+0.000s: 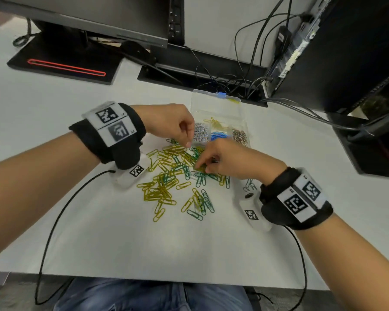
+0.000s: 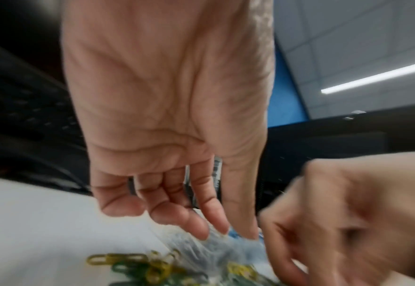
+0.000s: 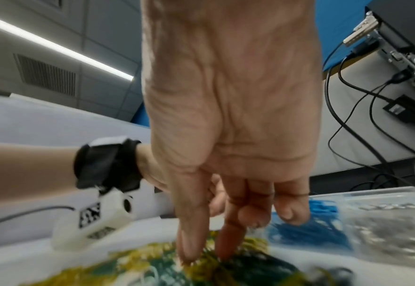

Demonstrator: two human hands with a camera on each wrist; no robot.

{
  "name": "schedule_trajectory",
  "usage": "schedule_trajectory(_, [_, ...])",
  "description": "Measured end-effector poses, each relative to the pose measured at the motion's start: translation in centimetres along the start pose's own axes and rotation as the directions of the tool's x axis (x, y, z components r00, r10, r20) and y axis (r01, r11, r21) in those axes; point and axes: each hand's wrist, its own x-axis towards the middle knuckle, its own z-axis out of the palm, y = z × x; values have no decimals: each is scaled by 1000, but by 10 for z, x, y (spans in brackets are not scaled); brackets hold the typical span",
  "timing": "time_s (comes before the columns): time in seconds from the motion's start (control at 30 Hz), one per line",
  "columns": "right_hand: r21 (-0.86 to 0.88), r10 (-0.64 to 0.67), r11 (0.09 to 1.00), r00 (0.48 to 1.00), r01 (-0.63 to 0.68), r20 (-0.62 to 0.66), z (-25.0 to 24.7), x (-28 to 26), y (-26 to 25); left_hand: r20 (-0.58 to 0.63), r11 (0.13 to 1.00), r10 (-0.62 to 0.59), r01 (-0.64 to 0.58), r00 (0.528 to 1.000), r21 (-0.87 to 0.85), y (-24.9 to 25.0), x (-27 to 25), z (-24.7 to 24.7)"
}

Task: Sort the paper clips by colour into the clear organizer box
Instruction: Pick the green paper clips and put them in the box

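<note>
Writing: none readable; black-and-white square code tags on both wristbands [image 1: 112, 124] and on the white wrist cameras [image 1: 252, 212]
Clips [image 1: 166, 176]: thin bent wire, yellow and green, loose tangled heap on the worktop [image 1: 99, 243] between the hands, just before the box
Box [image 1: 218, 113]: clear hard plastic, rectangular, lid open, small blue latch; silver, yellow, blue and copper-toned clips in separate compartments
Left hand [image 1: 169, 122]: above the heap's far edge, beside the silver compartment; grip with fingers curled downward, thumb and forefinger tips close; whether a clip is pinched cannot be told, wrist view blurred
Right hand [image 1: 231, 158]: on the heap's right side; thumb and forefinger tips down among yellow and green clips, other fingers curled; a held clip cannot be told
Worktop: smooth, matte white
Behind: black monitor stand [image 1: 63, 61] with red outlined oval, black cables [image 1: 245, 70]
</note>
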Motion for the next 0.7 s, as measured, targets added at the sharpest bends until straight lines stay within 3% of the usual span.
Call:
schedule_trajectory(0.13, [-7,33,999,994,-34,-107,-4,-6,2,96,978,97,-113,991,176,8,-12,17])
schedule_trajectory(0.27, [-33,32,999,999,-33,-28,0,-11,0,146,952,140,-173,979,253,17,-14,31])
schedule_trajectory(0.33, [-39,84,996,996,-84,-7,3,-13,4,141,934,135,-173,981,313,20,-14,35])
schedule_trajectory(0.47, [-14,83,996,993,-85,-86,7,-13,0,118,884,106,-148,987,443,25,-12,45])
schedule_trajectory(0.7, [-48,69,996,995,-72,-65,9,-5,-7,110,908,77,-116,991,403,23,-16,43])
